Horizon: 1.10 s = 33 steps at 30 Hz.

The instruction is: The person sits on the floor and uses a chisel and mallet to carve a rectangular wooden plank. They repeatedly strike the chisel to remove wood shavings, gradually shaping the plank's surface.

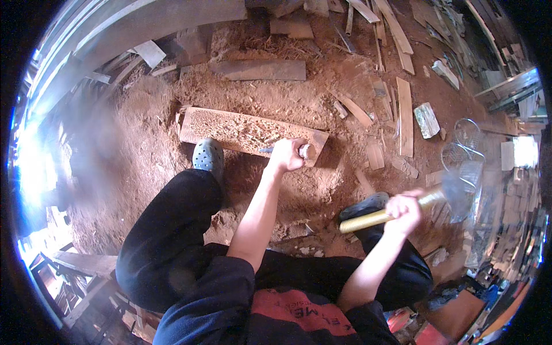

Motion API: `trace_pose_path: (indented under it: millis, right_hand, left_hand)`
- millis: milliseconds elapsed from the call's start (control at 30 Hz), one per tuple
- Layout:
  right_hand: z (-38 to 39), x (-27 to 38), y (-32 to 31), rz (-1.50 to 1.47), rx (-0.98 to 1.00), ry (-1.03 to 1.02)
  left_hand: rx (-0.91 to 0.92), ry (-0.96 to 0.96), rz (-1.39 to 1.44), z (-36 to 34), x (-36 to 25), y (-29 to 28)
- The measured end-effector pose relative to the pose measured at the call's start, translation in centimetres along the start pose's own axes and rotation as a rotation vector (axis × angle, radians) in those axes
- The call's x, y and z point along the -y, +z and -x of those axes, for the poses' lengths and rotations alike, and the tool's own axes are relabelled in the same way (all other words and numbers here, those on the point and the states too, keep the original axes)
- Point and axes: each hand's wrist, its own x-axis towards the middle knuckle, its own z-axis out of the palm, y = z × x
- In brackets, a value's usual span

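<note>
A long wooden board (221,125) lies on the dirt in front of me, its top covered with chips and cut marks. My left hand (287,154) is closed around a chisel (307,151) with a round-ended handle, held over the board's right part, its metal blade pointing left. My right hand (402,213) grips a hammer (368,220) with a yellow handle, raised off to the right; its head is blurred. My left shoe (208,158), a grey-blue clog, is against the board's near edge.
Loose planks (405,115) and wood scraps lie over the dirt floor (115,224) ahead and right. A pale block (425,118) and a wire cage-like object (460,138) are at the right. Stacked timber (512,230) lines the right side; more boards (80,261) lie lower left.
</note>
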Motion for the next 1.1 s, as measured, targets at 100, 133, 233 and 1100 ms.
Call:
trace_pose_path:
  millis: [100, 133, 233, 1100]
  right_hand:
    - [0.7, -0.6, 1.8, -0.116, 0.026, -0.269]
    - [0.9, -3.2, 2.8, -0.023, -0.127, -0.313]
    - [0.2, -12.7, 3.1, 0.746, 0.145, 0.191]
    - [-0.4, -22.5, -4.8, 1.271, 0.249, 0.441]
  left_hand:
    - [0.007, -0.020, -0.013, -0.2, 0.0, 0.5]
    - [0.008, -0.015, 0.004, 0.0, -0.1, 0.6]
    - [0.011, 0.017, 0.031, -0.7, -0.2, 0.4]
    - [-0.123, -0.118, 0.479, 0.6, 2.9, -0.8]
